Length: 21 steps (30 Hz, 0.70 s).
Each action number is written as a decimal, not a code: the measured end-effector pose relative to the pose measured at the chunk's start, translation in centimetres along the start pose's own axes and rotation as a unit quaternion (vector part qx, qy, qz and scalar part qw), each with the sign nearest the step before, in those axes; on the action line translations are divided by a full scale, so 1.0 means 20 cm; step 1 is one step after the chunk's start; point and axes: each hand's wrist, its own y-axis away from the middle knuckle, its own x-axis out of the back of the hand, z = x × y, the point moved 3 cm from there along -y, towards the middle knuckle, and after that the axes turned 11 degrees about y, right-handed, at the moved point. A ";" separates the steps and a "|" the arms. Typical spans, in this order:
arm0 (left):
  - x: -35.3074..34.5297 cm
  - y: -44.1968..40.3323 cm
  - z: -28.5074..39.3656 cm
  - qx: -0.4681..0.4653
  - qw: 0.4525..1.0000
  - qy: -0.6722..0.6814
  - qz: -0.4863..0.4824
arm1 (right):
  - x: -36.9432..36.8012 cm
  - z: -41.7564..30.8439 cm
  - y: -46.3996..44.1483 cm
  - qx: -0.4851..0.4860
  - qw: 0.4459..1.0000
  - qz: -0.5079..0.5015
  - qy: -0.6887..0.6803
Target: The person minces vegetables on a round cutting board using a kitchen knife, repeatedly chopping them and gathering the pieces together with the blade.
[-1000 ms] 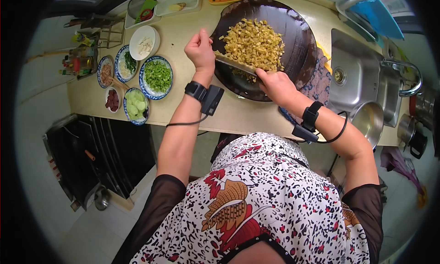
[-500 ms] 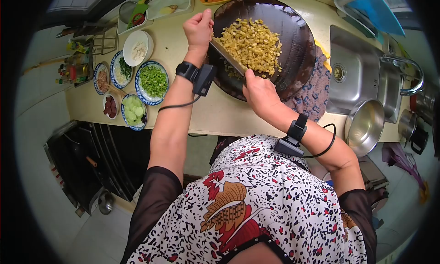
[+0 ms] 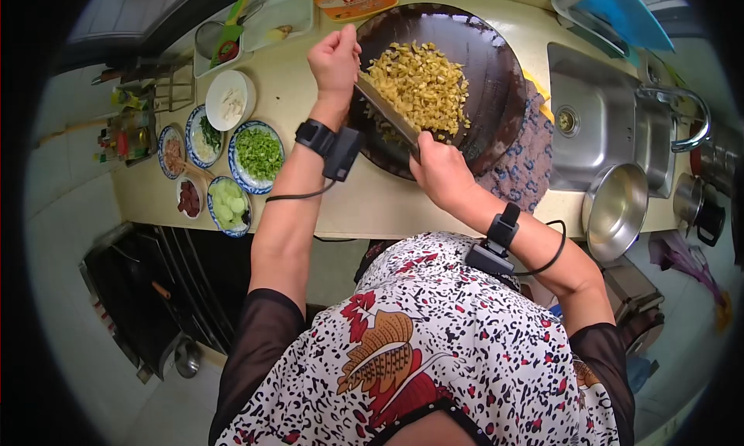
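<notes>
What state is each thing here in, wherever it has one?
Knife: held, slanted
Right hand: shut on it
Left hand: curled closed at its far end
Yellow pieces: chopped, heaped on the board
Greens: chopped, plated
Cloth: spread at the board's edge
Tap: no flow visible

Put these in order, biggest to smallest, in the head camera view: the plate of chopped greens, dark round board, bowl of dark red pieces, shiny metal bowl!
1. Dark round board
2. Shiny metal bowl
3. Plate of chopped greens
4. Bowl of dark red pieces
</notes>
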 end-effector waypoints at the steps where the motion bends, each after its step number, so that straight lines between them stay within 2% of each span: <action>1: -0.01 -0.02 0.00 0.011 1.000 0.002 -0.011 | 0.05 -0.02 -0.01 -0.012 1.000 -0.005 -0.005; 5: -0.02 -0.19 -0.21 0.089 0.994 0.063 -0.030 | 0.16 -0.04 -0.11 0.009 0.997 -0.005 0.073; 9: -0.08 -0.10 -0.19 -0.002 0.999 -0.026 -0.019 | 0.01 0.11 -0.04 -0.023 0.999 -0.012 -0.018; 13: -0.17 -0.02 -0.10 -0.053 0.999 -0.010 -0.003 | -0.01 0.13 0.02 -0.006 0.999 0.038 -0.035; 17: -0.23 -0.14 -0.08 0.027 0.996 0.013 -0.087 | 0.15 0.05 -0.01 -0.042 0.998 0.035 -0.044; 20: -0.21 -0.22 -0.28 0.113 0.988 0.033 -0.100 | 0.21 0.04 -0.07 -0.054 0.997 -0.050 0.026; 21: -0.22 -0.20 -0.28 0.095 0.992 0.025 -0.079 | 0.18 0.05 -0.06 -0.052 0.998 -0.042 0.020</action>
